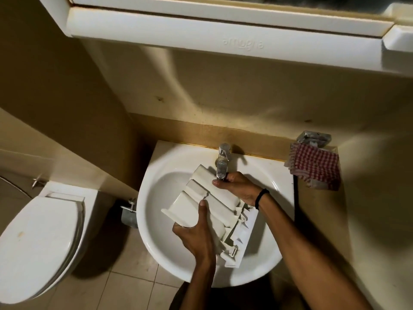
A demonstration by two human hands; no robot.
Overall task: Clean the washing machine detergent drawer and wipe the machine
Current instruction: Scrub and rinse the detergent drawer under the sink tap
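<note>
A white plastic detergent drawer (196,198) lies tilted, underside up, over the bowl of a white sink (156,220). My left hand (196,233) grips the drawer's near edge, thumb on top. My right hand (237,186) holds the drawer's far side just below the spout of the chrome tap (222,162); its fingertips touch the spout. A black band circles my right wrist. Whether water is running cannot be told.
A red-and-white checked cloth (315,166) hangs from a chrome holder (312,137) on the wall right of the sink. A white toilet (40,238) with its lid shut stands at the left. A white cabinet (223,36) overhangs the sink. The floor is tiled.
</note>
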